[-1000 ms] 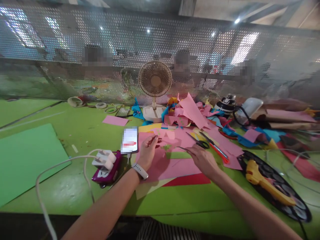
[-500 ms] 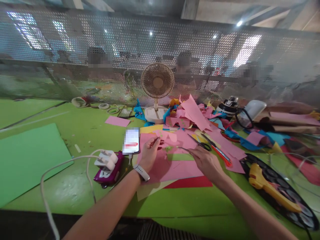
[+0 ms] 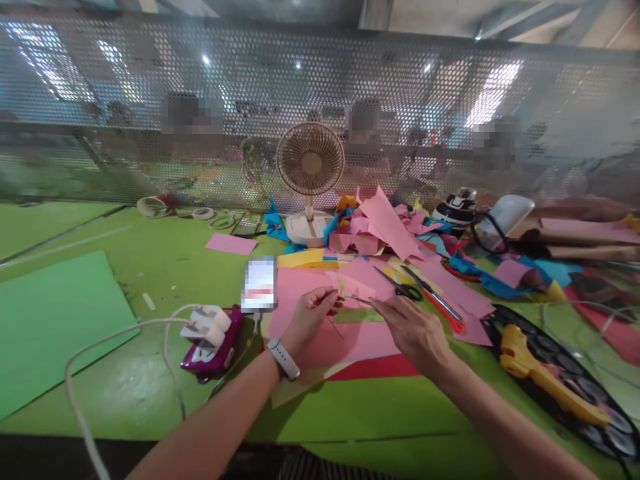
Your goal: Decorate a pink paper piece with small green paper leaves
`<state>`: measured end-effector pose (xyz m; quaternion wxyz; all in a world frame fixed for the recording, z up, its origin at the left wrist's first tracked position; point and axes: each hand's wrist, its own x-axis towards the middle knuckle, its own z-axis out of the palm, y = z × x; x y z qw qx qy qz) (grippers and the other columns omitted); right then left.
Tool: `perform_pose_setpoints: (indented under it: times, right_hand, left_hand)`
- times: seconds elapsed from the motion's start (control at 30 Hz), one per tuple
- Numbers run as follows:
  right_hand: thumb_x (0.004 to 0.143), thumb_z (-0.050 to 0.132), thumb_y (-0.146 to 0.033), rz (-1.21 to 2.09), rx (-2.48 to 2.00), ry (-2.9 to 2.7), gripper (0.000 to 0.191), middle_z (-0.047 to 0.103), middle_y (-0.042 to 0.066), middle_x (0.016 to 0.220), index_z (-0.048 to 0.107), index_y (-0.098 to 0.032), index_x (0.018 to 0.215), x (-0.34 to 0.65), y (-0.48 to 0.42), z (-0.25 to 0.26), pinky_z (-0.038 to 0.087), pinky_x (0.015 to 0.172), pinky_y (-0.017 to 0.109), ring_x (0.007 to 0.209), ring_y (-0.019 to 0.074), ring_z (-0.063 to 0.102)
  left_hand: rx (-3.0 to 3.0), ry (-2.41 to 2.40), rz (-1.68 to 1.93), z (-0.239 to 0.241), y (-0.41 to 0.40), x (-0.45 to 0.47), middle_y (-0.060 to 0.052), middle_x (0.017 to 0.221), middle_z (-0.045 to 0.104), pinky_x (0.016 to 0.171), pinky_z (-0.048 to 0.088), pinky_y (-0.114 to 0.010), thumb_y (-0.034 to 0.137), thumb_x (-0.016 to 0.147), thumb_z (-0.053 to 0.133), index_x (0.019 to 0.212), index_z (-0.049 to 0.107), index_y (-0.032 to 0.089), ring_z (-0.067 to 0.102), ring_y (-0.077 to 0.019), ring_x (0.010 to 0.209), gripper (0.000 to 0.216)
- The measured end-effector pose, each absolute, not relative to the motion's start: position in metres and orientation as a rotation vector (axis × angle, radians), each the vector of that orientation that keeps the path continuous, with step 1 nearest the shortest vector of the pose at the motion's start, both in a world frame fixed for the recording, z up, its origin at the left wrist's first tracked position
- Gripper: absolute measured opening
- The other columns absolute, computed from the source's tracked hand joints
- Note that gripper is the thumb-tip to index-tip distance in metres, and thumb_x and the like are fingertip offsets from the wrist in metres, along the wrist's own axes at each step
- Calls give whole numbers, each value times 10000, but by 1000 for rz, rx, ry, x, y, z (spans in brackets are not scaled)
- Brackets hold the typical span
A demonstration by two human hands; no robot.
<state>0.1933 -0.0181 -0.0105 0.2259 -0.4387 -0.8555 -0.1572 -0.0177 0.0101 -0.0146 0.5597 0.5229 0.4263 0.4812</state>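
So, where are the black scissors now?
In the head view, the black scissors lie right of centre, just beyond the right hand, beside the red knife.

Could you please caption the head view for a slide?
Left hand by pink paper, right hand holding a slim tool.

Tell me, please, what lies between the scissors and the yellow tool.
The head view shows the red knife, then pink paper and the black tray rim.

Left hand [image 3: 314, 317] and right hand [image 3: 414, 328] over pink paper [image 3: 290, 283]
The right holds a thin tool [image 3: 360, 300], its tip near the left; black scissors [image 3: 399, 287] lie beyond.
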Motion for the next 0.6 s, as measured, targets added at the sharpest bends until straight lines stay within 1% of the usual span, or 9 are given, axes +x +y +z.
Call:
perform_pose_setpoints:
  times: [0.1,0.27,0.43,0.6]
  right_hand:
    - [881,339,-96,-430,-1192,-2386,374,624,65,869,563,-183,1168,194,-19,-8,420,617,259,781,154,553]
    - [855,335,-48,-420,-1167,-2400,418,629,60,880,574,-208,1159,197,-20,-3,425,644,269,779,157,555]
    - [866,358,-78,-340,-1188,-2398,384,629,60,901,564,-204,1165,199,-18,-6,431,659,254,806,153,563]
    - [870,387,-132,-243,-1265,-2518,332,628,57,887,577,-201,1133,196,-17,-16,427,576,231,767,143,572]
  left_hand:
    - [1243,993,1127,-14,10,-18,-61,807,654,671,452,-272,365,760,568,861,660,178,588,-167,759,232]
    - [1249,967,1121,-14,10,-17,-56,765,646,647,449,-261,357,747,583,819,666,169,573,-152,703,218]
    - [1214,1016,1173,-15,14,-20,-56,802,650,677,468,-279,353,733,597,834,656,169,595,-166,744,218]
    - [1155,1075,1279,-14,18,-23,-55,807,658,685,479,-281,370,726,602,797,649,163,610,-170,740,224]
